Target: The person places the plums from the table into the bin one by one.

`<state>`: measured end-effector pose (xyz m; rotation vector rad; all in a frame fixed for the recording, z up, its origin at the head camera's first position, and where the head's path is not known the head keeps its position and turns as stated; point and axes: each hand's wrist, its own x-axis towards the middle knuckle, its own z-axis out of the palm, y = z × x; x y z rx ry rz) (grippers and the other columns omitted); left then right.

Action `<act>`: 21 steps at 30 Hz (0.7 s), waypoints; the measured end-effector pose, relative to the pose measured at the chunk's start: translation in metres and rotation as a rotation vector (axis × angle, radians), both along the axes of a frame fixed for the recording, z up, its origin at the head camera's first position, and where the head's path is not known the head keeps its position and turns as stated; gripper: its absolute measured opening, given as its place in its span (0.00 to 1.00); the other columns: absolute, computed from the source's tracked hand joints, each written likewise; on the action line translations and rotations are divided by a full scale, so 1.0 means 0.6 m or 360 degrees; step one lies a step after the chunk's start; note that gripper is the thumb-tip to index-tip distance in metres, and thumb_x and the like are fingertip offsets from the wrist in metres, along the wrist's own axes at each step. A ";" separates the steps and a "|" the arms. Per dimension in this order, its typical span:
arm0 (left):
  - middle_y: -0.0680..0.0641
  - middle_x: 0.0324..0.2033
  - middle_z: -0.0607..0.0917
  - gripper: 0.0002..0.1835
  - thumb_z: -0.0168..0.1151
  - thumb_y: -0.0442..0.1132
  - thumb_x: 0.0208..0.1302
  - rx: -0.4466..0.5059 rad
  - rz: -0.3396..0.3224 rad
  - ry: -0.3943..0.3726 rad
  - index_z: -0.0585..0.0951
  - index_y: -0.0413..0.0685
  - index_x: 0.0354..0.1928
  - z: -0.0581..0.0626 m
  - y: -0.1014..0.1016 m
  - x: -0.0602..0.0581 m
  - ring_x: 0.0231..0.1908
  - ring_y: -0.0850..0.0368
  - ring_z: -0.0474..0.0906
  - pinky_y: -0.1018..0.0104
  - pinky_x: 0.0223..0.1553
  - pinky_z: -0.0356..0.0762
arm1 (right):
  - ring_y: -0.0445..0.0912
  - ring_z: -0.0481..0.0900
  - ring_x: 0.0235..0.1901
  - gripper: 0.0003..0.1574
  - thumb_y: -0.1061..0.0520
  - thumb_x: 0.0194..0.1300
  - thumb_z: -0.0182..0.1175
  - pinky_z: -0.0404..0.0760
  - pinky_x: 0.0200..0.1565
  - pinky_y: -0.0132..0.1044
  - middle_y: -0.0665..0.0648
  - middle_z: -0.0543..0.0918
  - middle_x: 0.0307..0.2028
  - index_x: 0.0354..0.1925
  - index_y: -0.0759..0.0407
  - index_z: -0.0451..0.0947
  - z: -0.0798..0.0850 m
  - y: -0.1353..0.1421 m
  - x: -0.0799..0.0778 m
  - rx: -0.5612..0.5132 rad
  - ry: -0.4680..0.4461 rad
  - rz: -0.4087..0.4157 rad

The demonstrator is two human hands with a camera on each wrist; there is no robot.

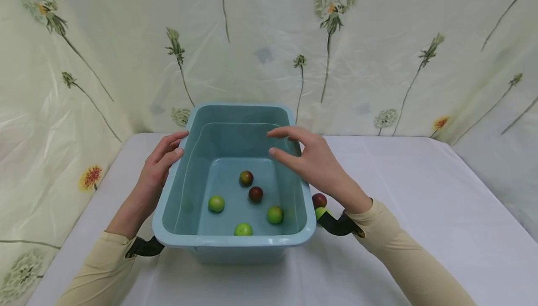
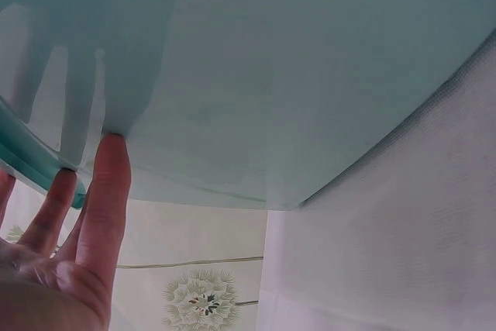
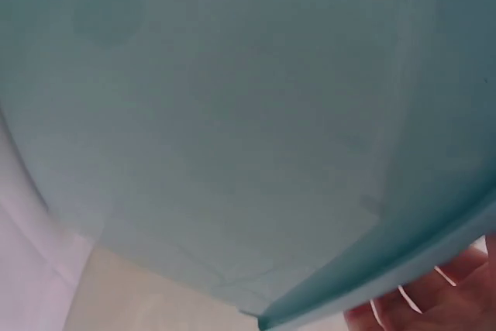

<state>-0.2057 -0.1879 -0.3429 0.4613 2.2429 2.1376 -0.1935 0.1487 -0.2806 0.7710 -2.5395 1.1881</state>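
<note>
A light blue plastic tub stands on the table. On its floor lie small round fruits, perhaps plums: a dark red one, a red-green one and three green ones, among them the left green fruit. My left hand is at the tub's left rim; in the left wrist view, extended fingertips touch the outer wall. Over the right rim reaches my right hand, thumb and fingers apart with nothing between them. The right wrist view shows mostly the tub's outer wall.
Just outside the tub's right side are a red fruit and a green fruit, partly hidden by the right wrist's black strap. A white cloth covers the table. Behind hangs a dandelion-printed curtain.
</note>
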 end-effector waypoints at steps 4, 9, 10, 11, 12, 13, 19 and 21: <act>0.46 0.66 0.66 0.24 0.47 0.52 0.76 0.0015 -0.0012 -0.0006 0.66 0.61 0.71 -0.002 0.000 0.000 0.56 0.48 0.71 0.63 0.44 0.80 | 0.48 0.75 0.52 0.22 0.50 0.66 0.66 0.75 0.51 0.47 0.45 0.81 0.54 0.57 0.49 0.80 -0.003 0.013 0.005 -0.0033 0.0005 -0.0062; 0.46 0.66 0.66 0.24 0.47 0.52 0.76 0.0010 -0.0009 -0.0010 0.66 0.61 0.71 -0.004 -0.001 0.000 0.55 0.48 0.72 0.63 0.44 0.80 | 0.45 0.75 0.51 0.22 0.51 0.66 0.66 0.76 0.50 0.47 0.46 0.81 0.53 0.57 0.49 0.79 -0.009 0.032 0.010 -0.0076 0.0012 -0.0087; 0.46 0.66 0.66 0.24 0.46 0.53 0.76 0.0009 -0.0009 -0.0011 0.66 0.61 0.71 -0.003 -0.001 -0.001 0.55 0.48 0.72 0.63 0.44 0.81 | 0.44 0.75 0.52 0.21 0.51 0.66 0.66 0.75 0.51 0.47 0.46 0.81 0.53 0.57 0.49 0.79 -0.011 0.036 0.011 -0.0081 0.0015 -0.0089; 0.46 0.66 0.66 0.24 0.46 0.52 0.76 0.0009 -0.0010 -0.0010 0.66 0.61 0.71 -0.003 -0.001 -0.001 0.55 0.48 0.72 0.63 0.44 0.81 | 0.44 0.75 0.52 0.21 0.51 0.66 0.66 0.74 0.52 0.48 0.47 0.81 0.53 0.57 0.49 0.79 -0.012 0.040 0.011 -0.0085 0.0019 -0.0092; 0.46 0.66 0.66 0.24 0.46 0.52 0.76 0.0011 -0.0013 -0.0011 0.65 0.61 0.71 -0.003 -0.001 -0.001 0.55 0.48 0.72 0.63 0.44 0.81 | 0.44 0.75 0.53 0.22 0.51 0.66 0.66 0.73 0.52 0.48 0.48 0.81 0.53 0.57 0.50 0.79 -0.014 0.044 0.012 -0.0087 0.0023 -0.0098; 0.46 0.66 0.66 0.24 0.46 0.52 0.76 0.0016 -0.0017 -0.0012 0.65 0.60 0.71 -0.003 -0.001 -0.001 0.56 0.48 0.72 0.62 0.44 0.81 | 0.44 0.75 0.53 0.22 0.52 0.66 0.66 0.73 0.53 0.49 0.48 0.82 0.54 0.58 0.50 0.79 -0.016 0.048 0.013 -0.0090 0.0025 -0.0102; 0.46 0.65 0.66 0.24 0.46 0.52 0.76 0.0036 -0.0035 -0.0008 0.65 0.59 0.71 0.001 -0.001 0.001 0.55 0.46 0.72 0.63 0.44 0.80 | 0.45 0.76 0.52 0.22 0.49 0.67 0.65 0.72 0.53 0.49 0.46 0.82 0.54 0.58 0.48 0.79 -0.025 0.070 0.017 -0.0069 0.0018 -0.0194; 0.46 0.65 0.66 0.24 0.46 0.52 0.76 0.0027 -0.0033 -0.0003 0.65 0.59 0.71 0.001 0.000 0.001 0.56 0.47 0.71 0.63 0.45 0.80 | 0.45 0.76 0.52 0.22 0.49 0.67 0.65 0.73 0.53 0.49 0.46 0.82 0.53 0.58 0.48 0.79 -0.028 0.077 0.019 -0.0055 0.0012 -0.0226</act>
